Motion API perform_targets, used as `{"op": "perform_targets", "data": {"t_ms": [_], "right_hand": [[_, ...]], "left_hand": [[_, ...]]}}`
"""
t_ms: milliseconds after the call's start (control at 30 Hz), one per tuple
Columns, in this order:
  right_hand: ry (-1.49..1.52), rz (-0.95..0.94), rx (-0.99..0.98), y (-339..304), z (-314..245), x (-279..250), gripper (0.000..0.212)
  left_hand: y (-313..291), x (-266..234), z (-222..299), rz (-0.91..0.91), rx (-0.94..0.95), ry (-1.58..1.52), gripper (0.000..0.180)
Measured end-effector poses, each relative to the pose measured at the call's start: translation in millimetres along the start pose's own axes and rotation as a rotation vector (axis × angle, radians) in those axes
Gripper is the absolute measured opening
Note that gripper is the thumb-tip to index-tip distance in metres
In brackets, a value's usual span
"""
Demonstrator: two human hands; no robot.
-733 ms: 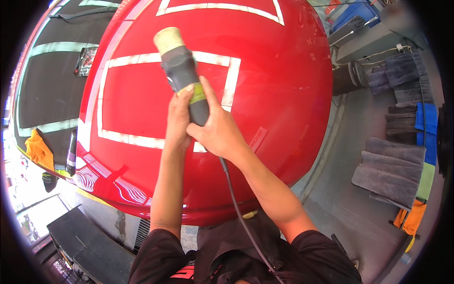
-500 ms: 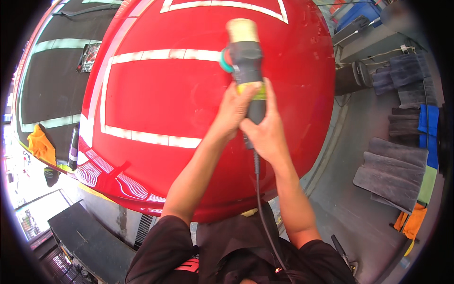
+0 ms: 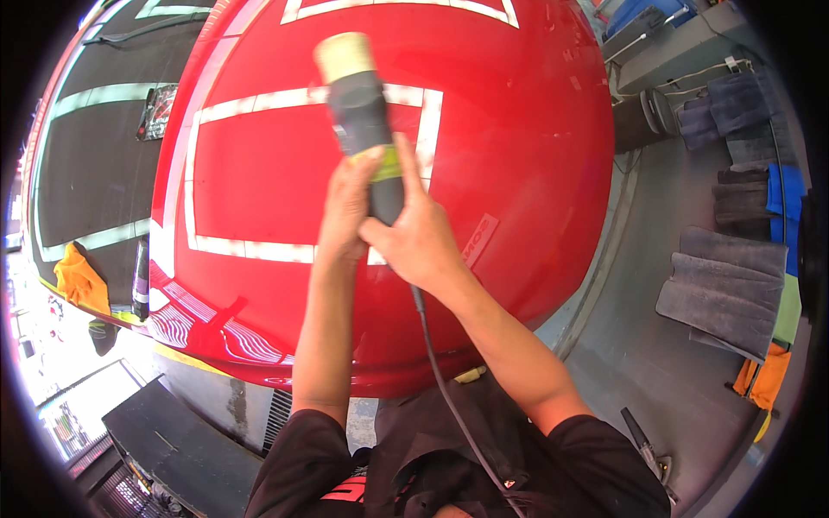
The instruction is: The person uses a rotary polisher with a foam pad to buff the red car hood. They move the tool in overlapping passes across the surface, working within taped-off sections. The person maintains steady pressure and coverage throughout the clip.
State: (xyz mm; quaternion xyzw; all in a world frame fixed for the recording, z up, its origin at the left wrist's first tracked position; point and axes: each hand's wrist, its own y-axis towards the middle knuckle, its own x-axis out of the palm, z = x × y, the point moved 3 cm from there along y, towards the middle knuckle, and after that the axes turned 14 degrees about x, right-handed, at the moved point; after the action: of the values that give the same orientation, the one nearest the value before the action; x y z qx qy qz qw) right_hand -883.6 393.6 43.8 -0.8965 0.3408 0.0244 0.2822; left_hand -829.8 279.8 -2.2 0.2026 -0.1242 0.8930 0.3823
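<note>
A cordedpolisher (image 3: 360, 108) with a dark body, a yellow-green band and a pale yellow head end lies over the glossy red car panel (image 3: 259, 186). My left hand (image 3: 347, 207) grips the left side of its body near the band. Wrapped round the rear handle is my right hand (image 3: 413, 233), one finger stretched forward along the tool. The cord runs from the handle back over my dark shirt. The polisher's pad is hidden from this angle, so I cannot tell whether it touches the paint.
Dark car glass (image 3: 95, 164) lies to the left, with an orange cloth (image 3: 80, 281) and a dark bottle (image 3: 141, 281) near its lower edge. Grey towels (image 3: 725, 281) hang at the right. A black bench-like surface (image 3: 177, 445) stands at the lower left.
Both hands have swept the polisher to the left across the red panel, and it leans further left. The teal and red pad edge seen earlier is now out of sight.
</note>
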Motion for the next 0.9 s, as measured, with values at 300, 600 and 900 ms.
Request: {"op": "perform_targets", "data": {"t_ms": [300,600,900], "right_hand": [[-0.030,-0.044,0.027,-4.2,3.0,-14.8,0.112],[0.198,0.296,0.013,-39.6,47.0,-79.5,0.105],[-0.041,0.015,-0.033,-36.9,29.5,-8.3,0.109]], "left_hand": [[-8.8,11.1,-6.3,0.087,0.012,0.022,0.036],[-14.4,113.9,-50.5,-0.252,-0.136,0.030,0.047],[-49.3,10.2,-16.9,0.041,-0.040,0.002,0.033]]}}
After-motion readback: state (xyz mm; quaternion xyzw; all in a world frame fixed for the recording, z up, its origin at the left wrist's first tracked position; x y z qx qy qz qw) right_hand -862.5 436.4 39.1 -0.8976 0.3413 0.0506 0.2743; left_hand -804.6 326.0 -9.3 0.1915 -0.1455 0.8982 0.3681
